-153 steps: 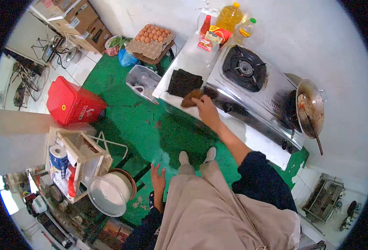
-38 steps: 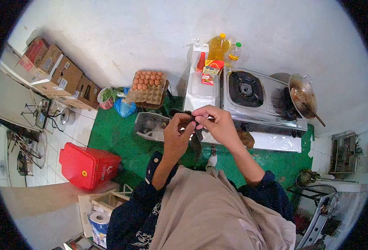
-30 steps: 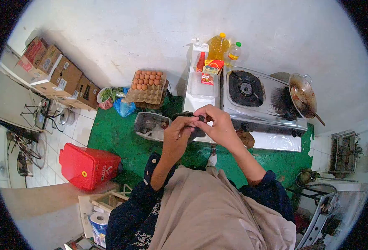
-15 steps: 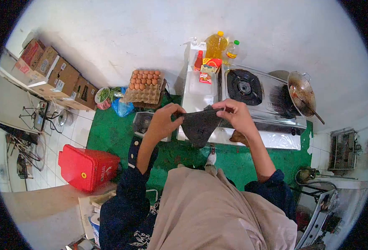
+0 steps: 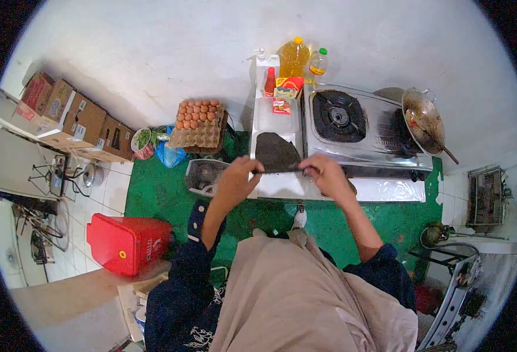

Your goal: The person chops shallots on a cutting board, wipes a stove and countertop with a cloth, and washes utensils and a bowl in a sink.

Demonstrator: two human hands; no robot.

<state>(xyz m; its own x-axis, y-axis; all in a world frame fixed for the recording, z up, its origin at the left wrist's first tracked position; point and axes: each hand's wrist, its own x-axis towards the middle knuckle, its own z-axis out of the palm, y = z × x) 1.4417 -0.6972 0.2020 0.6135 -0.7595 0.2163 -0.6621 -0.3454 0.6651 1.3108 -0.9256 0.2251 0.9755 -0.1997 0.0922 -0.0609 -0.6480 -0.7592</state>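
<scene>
A dark cloth (image 5: 276, 152) is stretched between my two hands, over the white counter (image 5: 282, 186) left of the gas stove (image 5: 339, 116). My left hand (image 5: 236, 179) pinches its left corner, fingers closed. At the right corner, my right hand (image 5: 327, 176) is closed in a pinch too. The cloth spreads away from me, past the line between my hands. Just beyond it lies a clear plastic container (image 5: 264, 115) with a red packet (image 5: 281, 106) on it.
A wok (image 5: 422, 120) sits on the stove's right side. Oil bottles (image 5: 294, 57) stand at the back. Egg trays (image 5: 197, 132) rest on a stool at left, near a grey basin (image 5: 203, 176). A red bin (image 5: 126, 243) is on the left.
The cloth hung down toward me and now extends away over the counter. Both hands have moved slightly lower in view, still holding its corners.
</scene>
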